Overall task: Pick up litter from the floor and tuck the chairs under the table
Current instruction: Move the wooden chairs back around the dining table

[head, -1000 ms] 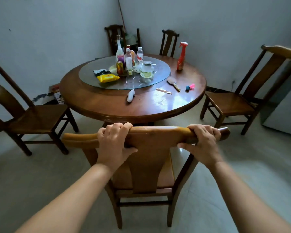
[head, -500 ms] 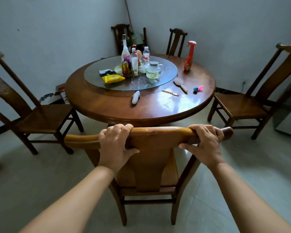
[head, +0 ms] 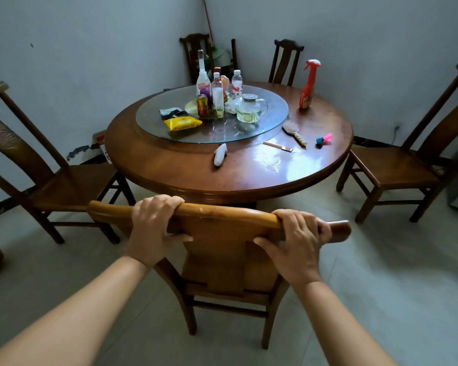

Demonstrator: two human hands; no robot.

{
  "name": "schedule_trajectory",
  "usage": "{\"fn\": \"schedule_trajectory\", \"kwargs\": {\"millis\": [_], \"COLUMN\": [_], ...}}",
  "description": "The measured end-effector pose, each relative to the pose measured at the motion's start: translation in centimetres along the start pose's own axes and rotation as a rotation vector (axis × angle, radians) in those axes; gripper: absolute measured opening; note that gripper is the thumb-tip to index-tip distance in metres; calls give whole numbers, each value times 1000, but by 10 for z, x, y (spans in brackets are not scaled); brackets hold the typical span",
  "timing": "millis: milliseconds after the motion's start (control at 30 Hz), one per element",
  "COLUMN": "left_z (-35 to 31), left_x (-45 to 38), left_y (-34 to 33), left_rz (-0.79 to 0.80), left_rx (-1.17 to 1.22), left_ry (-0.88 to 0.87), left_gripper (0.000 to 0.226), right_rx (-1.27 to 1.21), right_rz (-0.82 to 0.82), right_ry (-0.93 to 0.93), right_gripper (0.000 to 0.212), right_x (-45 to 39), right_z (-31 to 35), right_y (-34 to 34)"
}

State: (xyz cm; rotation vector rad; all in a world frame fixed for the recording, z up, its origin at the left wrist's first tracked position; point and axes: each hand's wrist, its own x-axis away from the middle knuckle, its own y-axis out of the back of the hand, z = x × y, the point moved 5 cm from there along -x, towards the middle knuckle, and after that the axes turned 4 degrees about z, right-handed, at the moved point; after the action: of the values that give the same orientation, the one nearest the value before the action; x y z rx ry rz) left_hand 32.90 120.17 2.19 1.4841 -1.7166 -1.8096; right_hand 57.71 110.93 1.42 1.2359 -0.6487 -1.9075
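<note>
A: Step in hand?
B: Tucking the near chair (head: 222, 249), close before the table (head: 196, 186). Left hand (head: 154, 228) and right hand (head: 296, 241) gripping top rail, fingers curled over.
A: Next?
B: Probably a straight, level push inward.
A: Count?
B: Five chairs visible; floor litter: none discernible.

A round wooden table (head: 185, 175) fills the middle of the frame, a glass turntable (head: 273, 120) set on its top. On the glass stand bottles (head: 217, 92), a red can (head: 202, 105), a glass jug (head: 249, 109) and a yellow packet (head: 183, 123). On the bare wood lie a red spray bottle (head: 309, 87), a brush (head: 294, 130) and a white gadget (head: 220, 154).
</note>
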Motion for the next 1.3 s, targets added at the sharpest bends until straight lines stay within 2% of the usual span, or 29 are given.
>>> {"fn": "schedule_trajectory", "kwargs": {"millis": [100,300,833,1100,1200,1300], "left_z": [-15,-29,-3,-15,-21,-36], "left_x": [-6,-30,-76,-73,-76,-80], "left_y": [-12,-31,-51,-52,-50,-47], "left_rz": [-12,-72,-71,-6,91,195], "left_rx": [3,-35,-39,-104,-131,-184], "left_ry": [14,33,34,110,178,232], "left_gripper": [64,80,80,73,74,85], "right_rx": [-2,-16,-40,-165,-243,-337], "right_rz": [34,91,78,231,360,387], "right_ry": [5,28,31,-61,-135,-180], "right_gripper": [51,60,49,46,51,54], "right_x": [-13,-45,-90,-88,-86,-81], "right_z": [-24,-57,-63,-65,-66,-67], "right_y": [-1,-9,-36,-20,-13,4]}}
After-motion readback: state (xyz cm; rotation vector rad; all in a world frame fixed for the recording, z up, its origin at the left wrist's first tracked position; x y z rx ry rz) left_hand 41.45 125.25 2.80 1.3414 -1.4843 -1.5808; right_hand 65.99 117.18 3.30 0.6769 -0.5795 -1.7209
